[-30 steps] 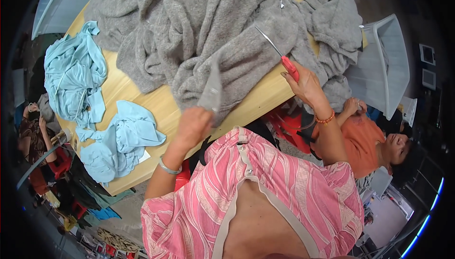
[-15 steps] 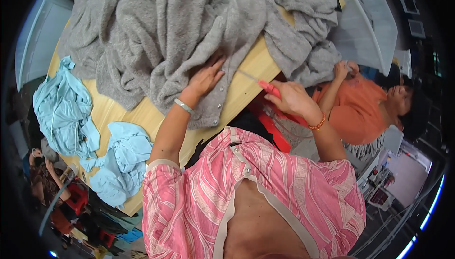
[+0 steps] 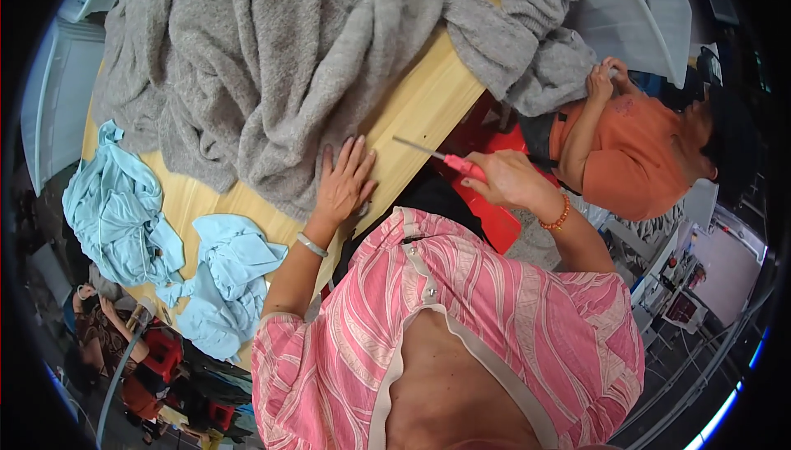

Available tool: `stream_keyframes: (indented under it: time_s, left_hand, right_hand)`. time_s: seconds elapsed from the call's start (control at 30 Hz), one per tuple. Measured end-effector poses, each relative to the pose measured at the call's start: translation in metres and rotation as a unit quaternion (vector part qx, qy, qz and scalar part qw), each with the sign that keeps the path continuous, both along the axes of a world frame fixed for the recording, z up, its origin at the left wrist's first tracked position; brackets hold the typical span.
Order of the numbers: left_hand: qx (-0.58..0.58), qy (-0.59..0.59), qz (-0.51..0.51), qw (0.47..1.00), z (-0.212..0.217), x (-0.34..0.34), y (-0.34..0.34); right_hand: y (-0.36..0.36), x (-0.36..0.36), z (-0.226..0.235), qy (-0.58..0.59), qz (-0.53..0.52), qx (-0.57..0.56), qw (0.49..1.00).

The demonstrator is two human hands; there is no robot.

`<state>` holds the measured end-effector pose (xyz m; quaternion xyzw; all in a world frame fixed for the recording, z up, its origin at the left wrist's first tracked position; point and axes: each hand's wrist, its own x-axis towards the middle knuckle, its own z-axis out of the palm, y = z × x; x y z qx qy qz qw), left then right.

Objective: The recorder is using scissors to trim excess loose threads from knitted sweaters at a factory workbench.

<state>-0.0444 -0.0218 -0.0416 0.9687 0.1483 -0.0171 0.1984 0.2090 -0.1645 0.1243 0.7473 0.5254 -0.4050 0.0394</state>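
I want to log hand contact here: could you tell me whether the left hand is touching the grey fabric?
Touching. The head view shows the left hand lying flat, its fingertips overlapping the edge of the grey fabric on the wooden table, with no gap between them.

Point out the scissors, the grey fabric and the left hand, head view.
scissors (image 3: 449, 157), head view, on the red handle by the right hand's fingers.
grey fabric (image 3: 272, 63), head view, on a middle fold of the pile.
left hand (image 3: 344, 186), head view, on its back.
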Motion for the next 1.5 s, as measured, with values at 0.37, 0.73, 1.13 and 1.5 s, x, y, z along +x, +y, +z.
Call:
stream_keyframes:
  time_s: [0.37, 0.73, 1.13, 1.5]
  left_hand:
    - [-0.023, -0.069, 0.071, 0.995, -0.010, -0.014, 0.004]
    - [0.116, -0.378, 0.451, 0.800, 0.063, -0.034, 0.061]
    - [-0.419, -0.183, 0.188, 0.869, 0.098, 0.012, -0.001]
    - [-0.107, -0.371, 0.391, 0.835, 0.080, 0.019, 0.114]
  right_hand:
    - [0.008, -0.027, -0.008, 0.037, 0.116, -0.026, 0.992]
    - [0.056, -0.016, -0.013, 0.066, 0.008, 0.202, 0.977]
    - [0.113, 0.003, 0.029, 0.011, -0.007, 0.218, 0.976]
    - [0.102, 0.021, 0.019, 0.014, -0.033, 0.219, 0.975]
